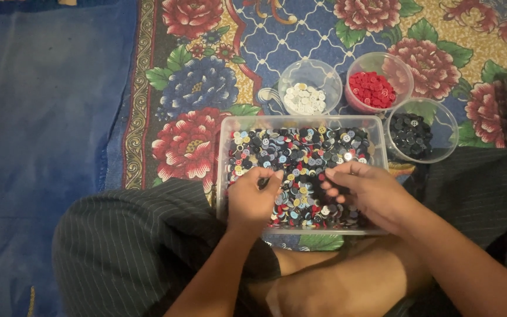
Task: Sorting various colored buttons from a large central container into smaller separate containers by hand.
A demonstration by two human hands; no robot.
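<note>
Mixed buttons [300, 154] heaped loose in a clear rectangular tub [224, 126] set on the floral mat [206, 82] before the crossed legs. Judged light, hard, smooth and prone to slip; best taken singly at the rim between thumb and fingertip, since scooping would scatter the heap. Left hand [252, 196] curled over the near left part of the tub, thumb and forefinger pressed together on something small and dark, apparently one button; exact item too small to confirm. Right hand [366, 194] lowered onto the heap at the near right, fingers [337, 176] bent and slightly parted, tips touching the buttons; whether anything is gripped cannot be told. Bulk of the buttons lying directly beneath and just beyond both sets of fingertips. Three round clear bowls just beyond the tub's far edge, well past the fingertips: white buttons [305, 98], red buttons [372, 89], black buttons [411, 135] nearest the right hand.
</note>
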